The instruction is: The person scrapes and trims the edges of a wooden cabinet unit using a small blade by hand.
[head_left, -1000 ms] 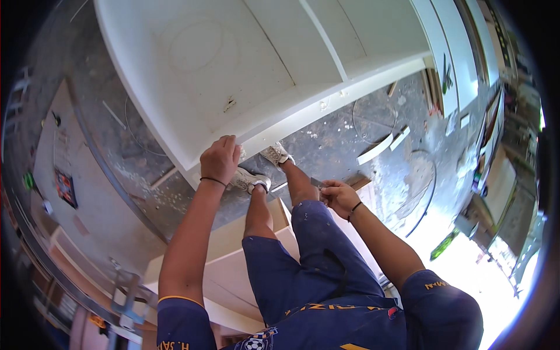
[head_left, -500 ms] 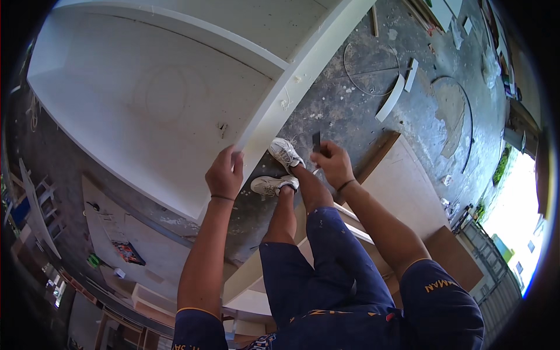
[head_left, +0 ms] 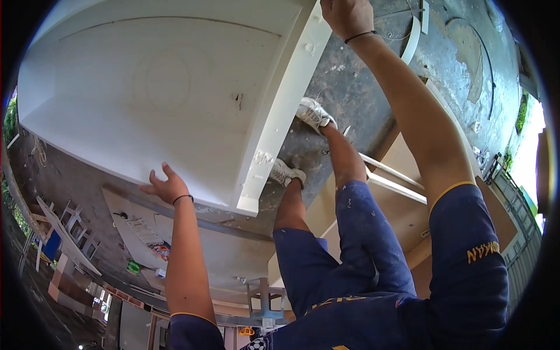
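Observation:
A large white cabinet [head_left: 175,99] fills the upper left, its long pale edge board [head_left: 291,87] marked with rough patches [head_left: 262,157]. My left hand [head_left: 166,186] is open, fingers spread, over or against the cabinet's near rim; whether it touches I cannot tell. Up at the top edge of the view, my right hand [head_left: 350,17] is closed beside the far part of the edge board. Its fingertips are cut off by the frame, so what it holds is hidden.
My white shoes [head_left: 315,114] stand on the stained concrete floor beside the cabinet. Light brown panels [head_left: 402,163] lie to the right, near my legs. A white curved strip [head_left: 412,41] is on the floor beyond; a grey stand [head_left: 267,300] is at lower centre.
My right hand has moved up and away along the edge board; the dark flat piece it held is out of sight. My left hand has left the board's end, moved left and opened.

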Tool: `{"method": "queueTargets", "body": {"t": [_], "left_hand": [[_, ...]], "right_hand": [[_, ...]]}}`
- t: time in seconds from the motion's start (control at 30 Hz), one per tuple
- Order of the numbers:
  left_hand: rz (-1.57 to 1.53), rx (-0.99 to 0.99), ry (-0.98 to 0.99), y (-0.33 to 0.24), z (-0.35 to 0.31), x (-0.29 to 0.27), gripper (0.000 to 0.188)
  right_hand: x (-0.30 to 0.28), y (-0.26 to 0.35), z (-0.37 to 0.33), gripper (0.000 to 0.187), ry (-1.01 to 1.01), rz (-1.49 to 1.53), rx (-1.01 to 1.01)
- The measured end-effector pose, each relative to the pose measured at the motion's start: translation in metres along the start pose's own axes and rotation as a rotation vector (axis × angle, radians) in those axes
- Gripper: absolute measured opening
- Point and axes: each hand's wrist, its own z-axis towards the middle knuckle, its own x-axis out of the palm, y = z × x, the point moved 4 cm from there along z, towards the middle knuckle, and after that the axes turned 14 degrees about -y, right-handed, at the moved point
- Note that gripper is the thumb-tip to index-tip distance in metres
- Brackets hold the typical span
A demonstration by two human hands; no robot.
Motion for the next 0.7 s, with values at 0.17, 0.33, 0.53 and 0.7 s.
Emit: {"method": "queueTargets", "body": {"t": [0.17,0.33,0.53,0.7], "left_hand": [[-0.051,0.006,0.024,-0.004,-0.001,0.003,0.056],[-0.091,-0.050,0.046,-0.004,0.003,-0.006,0.054],[-0.066,-0.069,0.080,-0.001,0.002,-0.004,0.054],[-0.038,-0.061,0.075,-0.008,0.001,-0.006,0.059]], "right_hand": [[-0.018,0.071,-0.069,0.021,0.068,0.013,0.023],[-0.053,0.177,-0.192,0.025,0.184,0.161,0.058],[-0.080,0.239,-0.260,0.029,0.461,0.390,-0.087],[-0.022,0.061,-0.102,0.013,0.009,0.038,0.261]]}}
